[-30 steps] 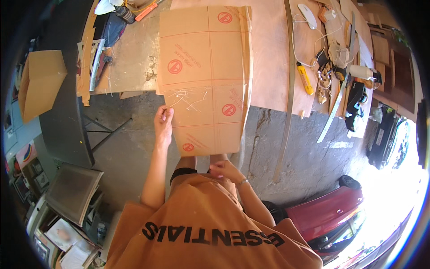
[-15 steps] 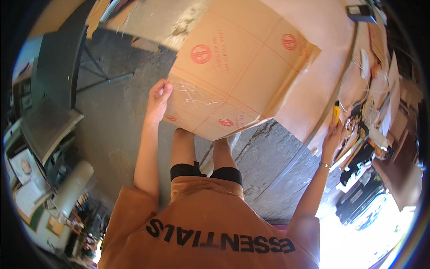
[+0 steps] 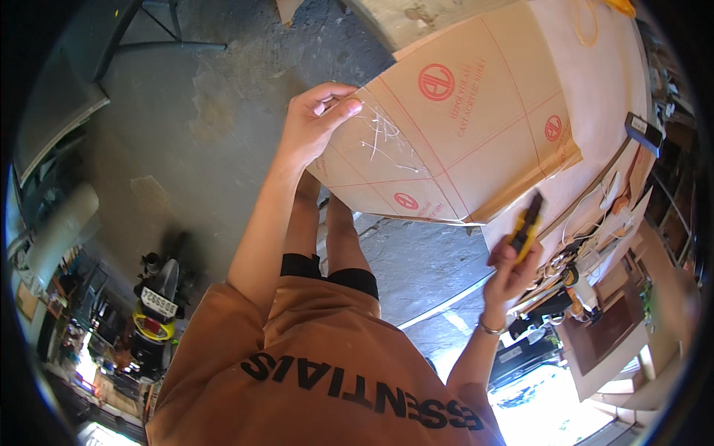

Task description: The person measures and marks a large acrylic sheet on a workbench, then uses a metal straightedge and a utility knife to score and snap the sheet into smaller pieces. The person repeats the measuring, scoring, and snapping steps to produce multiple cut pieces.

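Note:
A flat sheet faced with brown paper [image 3: 491,97], printed with red lines and round marks, spans the work table's near edge and juts out over my legs. My left hand [image 3: 316,126] pinches its left edge between thumb and fingers. Close to that grip, pale stringy scraps [image 3: 383,141] lie on the paper. In my right hand [image 3: 512,273] is a yellow and black utility knife [image 3: 526,229], its dark front end pointing up toward the sheet's right edge. The knife appears apart from the sheet. Whether its blade is out cannot be made out.
A small dark box [image 3: 644,134] sits on the pale table top [image 3: 602,82] at the right. Tools, cables and scraps crowd a cluttered area [image 3: 573,290] beyond my right hand. A motorcycle [image 3: 155,312] stands behind left; metal stand legs [image 3: 175,46] rest on the floor at the far left.
My right hand has come away from the clutter at the right, toward the sheet, with the utility knife raised. My left hand keeps its pinch on the sheet. The whole view has turned.

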`<state>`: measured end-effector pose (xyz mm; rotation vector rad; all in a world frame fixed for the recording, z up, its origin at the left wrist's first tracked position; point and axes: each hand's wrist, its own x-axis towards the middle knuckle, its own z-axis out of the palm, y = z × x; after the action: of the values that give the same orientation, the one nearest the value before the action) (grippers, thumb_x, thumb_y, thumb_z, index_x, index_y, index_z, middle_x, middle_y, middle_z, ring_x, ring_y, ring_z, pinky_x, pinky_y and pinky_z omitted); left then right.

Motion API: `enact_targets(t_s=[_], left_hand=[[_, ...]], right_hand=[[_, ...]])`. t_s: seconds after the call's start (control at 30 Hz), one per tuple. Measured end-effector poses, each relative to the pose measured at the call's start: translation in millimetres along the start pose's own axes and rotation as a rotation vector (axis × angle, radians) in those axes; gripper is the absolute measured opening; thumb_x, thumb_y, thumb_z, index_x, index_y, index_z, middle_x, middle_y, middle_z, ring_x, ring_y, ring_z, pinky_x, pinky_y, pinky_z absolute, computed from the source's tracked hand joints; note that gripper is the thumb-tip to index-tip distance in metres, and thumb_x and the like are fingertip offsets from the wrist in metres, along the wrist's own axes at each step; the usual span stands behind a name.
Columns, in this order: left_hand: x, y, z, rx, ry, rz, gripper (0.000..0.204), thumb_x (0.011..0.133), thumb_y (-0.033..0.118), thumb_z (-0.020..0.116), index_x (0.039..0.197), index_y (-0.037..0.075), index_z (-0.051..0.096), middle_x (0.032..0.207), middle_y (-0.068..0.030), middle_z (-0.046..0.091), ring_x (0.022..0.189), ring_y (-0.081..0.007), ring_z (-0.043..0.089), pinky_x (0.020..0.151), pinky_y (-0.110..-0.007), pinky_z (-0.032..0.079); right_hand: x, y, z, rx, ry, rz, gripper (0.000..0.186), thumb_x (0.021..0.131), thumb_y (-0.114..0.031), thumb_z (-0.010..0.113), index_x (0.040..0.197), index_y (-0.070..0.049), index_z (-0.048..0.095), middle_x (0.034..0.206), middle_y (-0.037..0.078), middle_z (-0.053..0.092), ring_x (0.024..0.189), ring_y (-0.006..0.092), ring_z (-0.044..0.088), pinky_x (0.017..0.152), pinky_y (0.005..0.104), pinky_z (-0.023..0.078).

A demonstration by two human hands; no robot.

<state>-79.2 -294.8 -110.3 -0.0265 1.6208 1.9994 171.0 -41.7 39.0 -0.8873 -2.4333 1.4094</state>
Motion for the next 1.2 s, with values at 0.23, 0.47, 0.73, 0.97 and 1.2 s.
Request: enact_targets(t_s=[0.23, 0.47, 0.73, 0.97, 1.2], left_hand=[[-5, 3, 11, -0.136, 0.081, 0.107, 0.024, 0.089, 0.004, 0.080, 0.111, 0.000, 0.074, 0.104, -0.0076, 0.076, 0.099, -0.0137, 0.069, 0.089, -0.029, 0.054], [-8, 8, 15, -0.128, 0.139, 0.077, 0.019, 0.088, 0.007, 0.081, 0.106, 0.002, 0.079, 0.097, -0.0056, 0.077, 0.092, -0.0102, 0.068, 0.081, -0.026, 0.053], [-9, 8, 11, -0.119, 0.114, 0.018, 0.020, 0.090, 0.007, 0.079, 0.109, 0.001, 0.077, 0.102, -0.0065, 0.077, 0.091, -0.0096, 0.069, 0.080, -0.025, 0.055], [-8, 7, 14, -0.077, 0.148, 0.038, 0.021, 0.088, 0.012, 0.081, 0.108, 0.004, 0.079, 0.097, -0.0051, 0.079, 0.086, -0.0085, 0.068, 0.078, -0.025, 0.054], [-8, 4, 16, -0.110, 0.151, 0.043, 0.022, 0.089, 0.013, 0.081, 0.108, 0.003, 0.079, 0.098, -0.0057, 0.079, 0.087, -0.0088, 0.069, 0.079, -0.025, 0.054]], right_hand=[[57, -69, 109, -0.480, -0.278, -0.270, 0.039, 0.088, -0.012, 0.080, 0.121, -0.002, 0.062, 0.104, 0.017, 0.070, 0.086, 0.0363, 0.072, 0.070, 0.0385, 0.057], [84, -92, 139, -0.704, -0.364, -0.356, 0.040, 0.095, -0.014, 0.072, 0.131, -0.006, 0.056, 0.105, 0.017, 0.069, 0.081, 0.0372, 0.071, 0.064, 0.0423, 0.056], [82, -96, 142, -0.796, -0.391, -0.393, 0.038, 0.098, -0.014, 0.068, 0.132, -0.007, 0.054, 0.105, 0.017, 0.069, 0.081, 0.0380, 0.070, 0.063, 0.0444, 0.055], [76, -101, 142, -0.881, -0.389, -0.355, 0.038, 0.098, -0.013, 0.067, 0.133, -0.007, 0.054, 0.104, 0.018, 0.067, 0.081, 0.0393, 0.070, 0.061, 0.0448, 0.055], [73, -101, 140, -0.858, -0.394, -0.369, 0.039, 0.098, -0.012, 0.067, 0.133, -0.005, 0.053, 0.102, 0.019, 0.066, 0.081, 0.0400, 0.069, 0.061, 0.0450, 0.054]])
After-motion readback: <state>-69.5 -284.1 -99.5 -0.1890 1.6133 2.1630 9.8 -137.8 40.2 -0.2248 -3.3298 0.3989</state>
